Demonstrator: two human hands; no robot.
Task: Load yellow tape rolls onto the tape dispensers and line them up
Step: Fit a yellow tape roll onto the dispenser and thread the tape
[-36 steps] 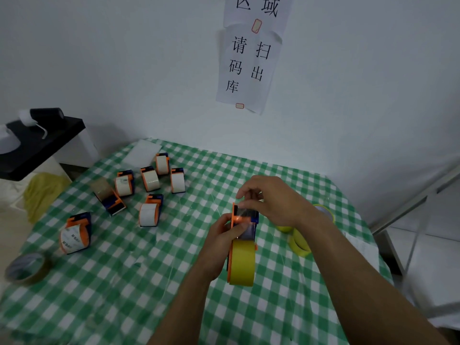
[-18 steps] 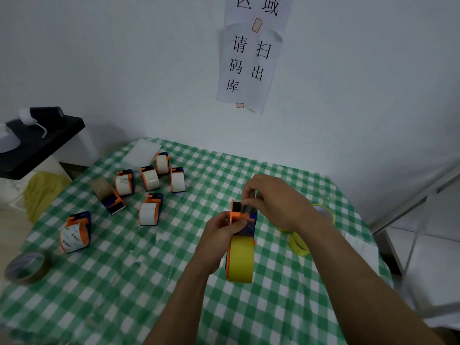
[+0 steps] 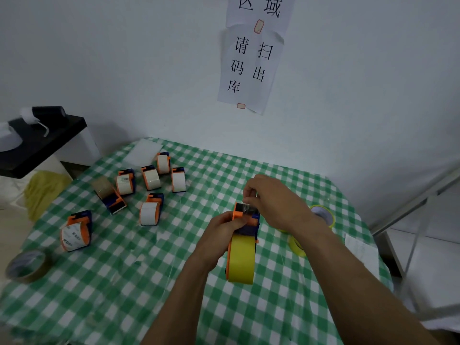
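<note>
White wall behind, paper signs [image 3: 250, 66] w/ black characters taped to it. Table [image 3: 124, 307] under a green/white check cloth.

Left grip [image 3: 221, 235]: fingers curled round the side of an orange/blue tape dispenser [image 3: 245, 229], held upright above table centre, toward the right edge. Yellow tape roll [image 3: 241, 261] sits in the dispenser's lower end, facing the camera.

Right grip [image 3: 276, 202]: thumb + fingers pinched at the dispenser's top end, by the orange head. Something shiny between the fingertips; too small to tell what.

Two loose yellow rolls [image 3: 297, 245] lie on the table near the right edge, partly behind the right forearm.

Far-left part of table: five dispensers w/ white rolls [image 3: 151, 178] in a loose cluster, not in a line. Just left of them, a dispenser w/ brownish roll [image 3: 109, 194], tilted. One more white-roll dispenser [image 3: 76, 231] near the left edge. Brown tape roll [image 3: 27, 266] lies flat at the left edge, nearer the camera. White sheet [image 3: 144, 151] at the far-left corner.

Off table, left: black shelf [image 3: 49, 140].
</note>
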